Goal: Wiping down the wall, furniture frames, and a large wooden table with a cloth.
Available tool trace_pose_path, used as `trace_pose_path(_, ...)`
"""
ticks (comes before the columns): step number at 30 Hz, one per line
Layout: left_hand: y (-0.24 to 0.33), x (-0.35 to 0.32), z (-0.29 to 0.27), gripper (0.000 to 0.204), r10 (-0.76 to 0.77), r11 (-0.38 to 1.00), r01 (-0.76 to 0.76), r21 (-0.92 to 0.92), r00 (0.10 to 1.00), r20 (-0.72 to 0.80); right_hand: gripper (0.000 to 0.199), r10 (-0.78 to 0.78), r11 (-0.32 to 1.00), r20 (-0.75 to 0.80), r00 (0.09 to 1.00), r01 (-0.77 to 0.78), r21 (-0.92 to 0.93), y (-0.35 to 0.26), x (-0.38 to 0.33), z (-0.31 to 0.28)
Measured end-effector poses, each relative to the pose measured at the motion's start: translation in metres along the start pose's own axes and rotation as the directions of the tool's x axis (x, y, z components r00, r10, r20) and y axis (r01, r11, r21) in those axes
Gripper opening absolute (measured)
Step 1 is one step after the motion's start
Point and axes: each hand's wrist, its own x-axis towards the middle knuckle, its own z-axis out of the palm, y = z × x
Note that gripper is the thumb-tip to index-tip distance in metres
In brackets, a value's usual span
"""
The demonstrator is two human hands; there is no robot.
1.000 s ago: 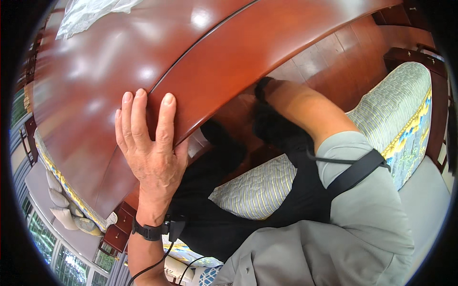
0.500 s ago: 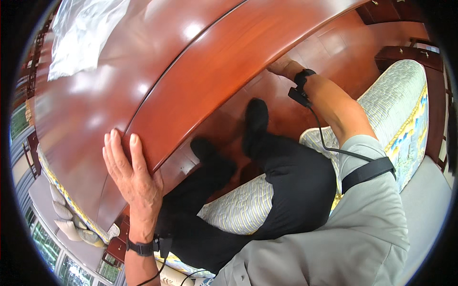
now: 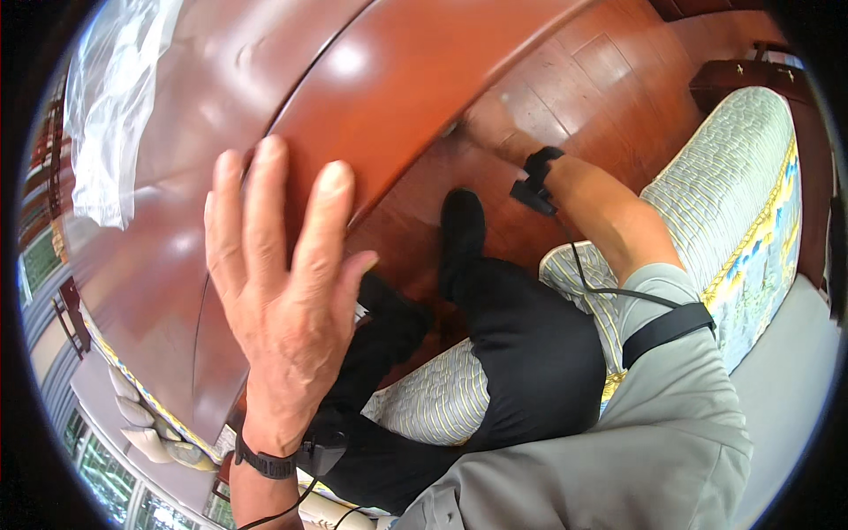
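My left hand (image 3: 287, 291) is open, palm down, with fingers spread over the edge of a glossy reddish-brown wooden table (image 3: 389, 88). Whether its fingertips press on the wood or hover just above it, I cannot tell. My right hand (image 3: 495, 128) reaches low beside the table's edge, above the wooden floor (image 3: 592, 97). Motion smears its fingers, and a small greyish patch shows by the fingertips, too blurred to name. Each wrist wears a black strap with a small device, and a cable runs from it.
Crumpled clear plastic (image 3: 115, 115) lies at the table's far left. A striped, patterned seat cushion (image 3: 724, 177) extends to the right, with grey seating beside it. My black-clad legs and feet are below the table edge. Small cushions (image 3: 146, 433) rest on a seat at left.
My left hand has lifted closer to me and shifted slightly right, fingers more spread. My right hand has moved a little left along the table edge. The table and plastic have shifted leftward in view.
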Motion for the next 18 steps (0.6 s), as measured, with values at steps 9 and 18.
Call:
trace_pose_path(9,0.015,0.034,0.010,0.077,0.107,0.990,-0.106,0.090,0.994,-0.007,0.020,-0.512,0.849,0.102,0.853,0.521,-0.090,-0.083,-0.031,0.020)
trace_pose_path(18,0.016,0.035,0.016,0.077,0.112,0.986,-0.107,0.130,0.993,-0.038,0.034,-0.365,0.926,-0.129,0.922,0.345,-0.150,0.040,-0.007,-0.032)
